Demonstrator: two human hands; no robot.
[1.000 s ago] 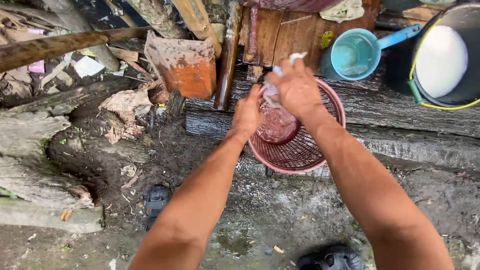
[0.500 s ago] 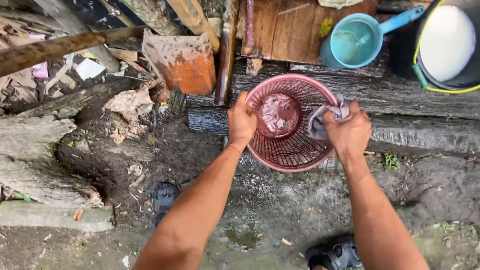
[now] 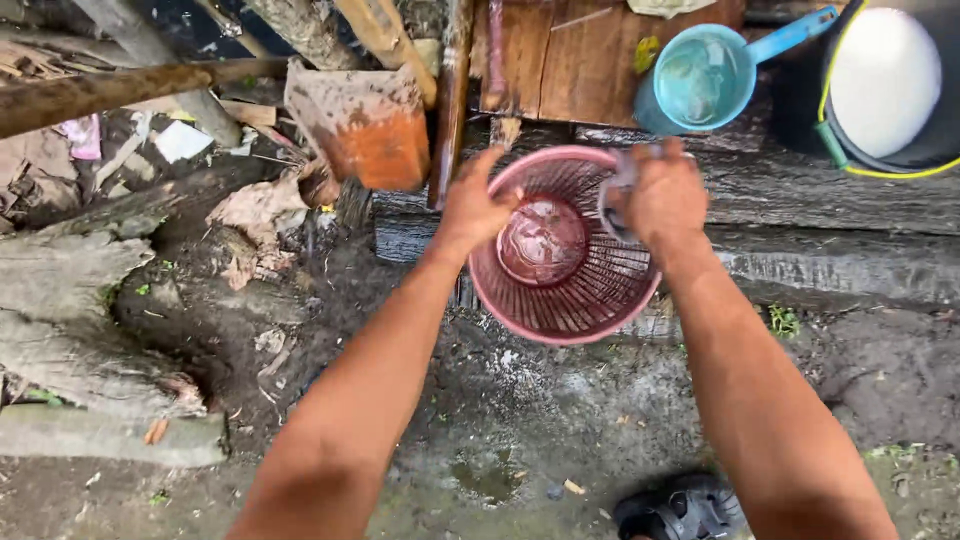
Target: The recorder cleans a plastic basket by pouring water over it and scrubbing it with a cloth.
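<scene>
A pink slotted plastic basket (image 3: pixel 590 300) is held tilted above wet ground, its inside facing me. My left hand (image 3: pixel 472 208) grips the basket's left rim. My right hand (image 3: pixel 662 195) is closed on a small grey cloth (image 3: pixel 618 190) pressed against the upper right part of the rim. The basket's solid round bottom (image 3: pixel 542 240) looks wet.
A teal dipper with a blue handle (image 3: pixel 705 78) holds water on wooden planks (image 3: pixel 560 50) behind the basket. A dark bucket with a white lid (image 3: pixel 885 85) stands far right. An orange brick (image 3: pixel 365 125) and logs (image 3: pixel 70 290) lie left. A dark sandal (image 3: pixel 680 508) shows below.
The right hand with the cloth came down from above the basket to its right rim, then slid up along the rim. The left hand stays on the left rim.
</scene>
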